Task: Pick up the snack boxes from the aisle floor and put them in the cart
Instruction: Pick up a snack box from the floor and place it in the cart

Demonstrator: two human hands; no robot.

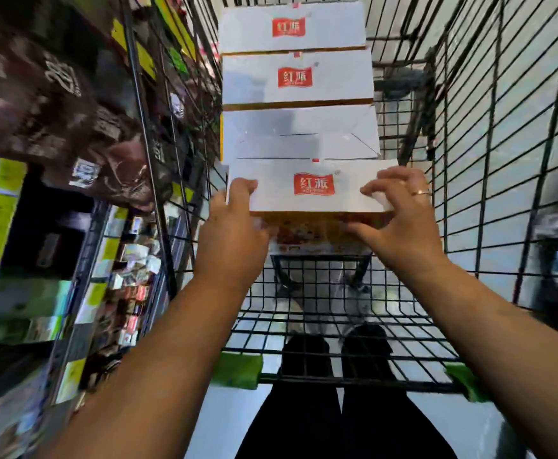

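Several white snack boxes with red logos stand in a row inside the black wire cart (pixel 489 167). The nearest box (pixel 314 188) is held from both ends. My left hand (pixel 234 226) grips its left end, thumb on the white top. My right hand (pixel 403 220) grips its right end, fingers curled over the top edge, a ring on one finger. Behind it stand a box (pixel 299 135) with a plain flap side up, then two more logo boxes (pixel 296 77) (pixel 291 28), all close together along the cart's left side.
Store shelves (pixel 49 207) packed with brown bags and small packets run along the left, close to the cart wall. The cart's green-capped handle (pixel 238 371) is near my body. My dark-trousered legs and the grey floor show through the cart's bottom grid. The cart's right half holds nothing.
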